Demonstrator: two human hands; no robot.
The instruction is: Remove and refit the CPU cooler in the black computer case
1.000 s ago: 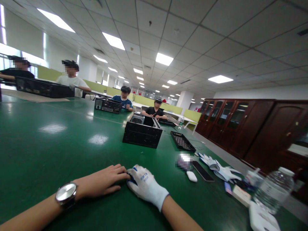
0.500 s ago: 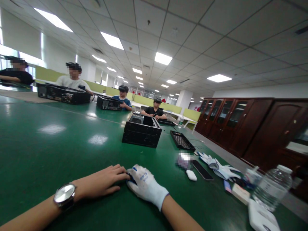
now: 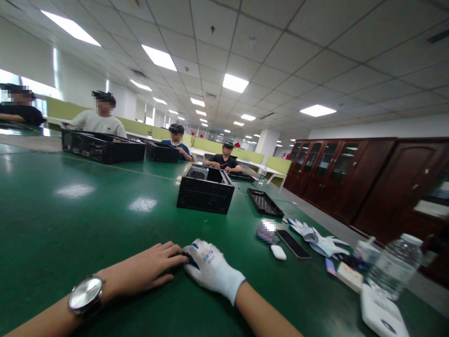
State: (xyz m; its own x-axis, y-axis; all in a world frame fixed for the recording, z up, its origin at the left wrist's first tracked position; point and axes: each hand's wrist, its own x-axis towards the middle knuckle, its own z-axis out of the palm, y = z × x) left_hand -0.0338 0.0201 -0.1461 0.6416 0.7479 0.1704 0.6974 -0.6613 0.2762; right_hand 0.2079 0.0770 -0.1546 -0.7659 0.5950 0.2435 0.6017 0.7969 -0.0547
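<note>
My left hand point(image 3: 147, 267), bare and with a round silver watch point(image 3: 86, 294) at the wrist, rests palm down on the green table point(image 3: 105, 229). Its fingers are stretched out and hold nothing; the fingertips touch my right hand point(image 3: 212, 269). That hand wears a white knitted glove with blue on the palm side and blue print on the back. It lies on the table with its fingers bent down and mostly hidden, so what is under them does not show. Beyond both hands stands a black computer case point(image 3: 205, 195), its top side open and a power supply point(image 3: 197, 172) inside.
On the right lie a black panel point(image 3: 264, 202), a phone point(image 3: 293, 243), a small white case point(image 3: 278, 252), white gloves point(image 3: 321, 238), a water bottle point(image 3: 396, 267) and a white device point(image 3: 382, 311). Several people sit across the table, some behind black computer cases point(image 3: 105, 146).
My hands keep their pose. The view has shifted slightly. Across the table, two computer cases at the left have been turned, and the people's arms there have moved.
</note>
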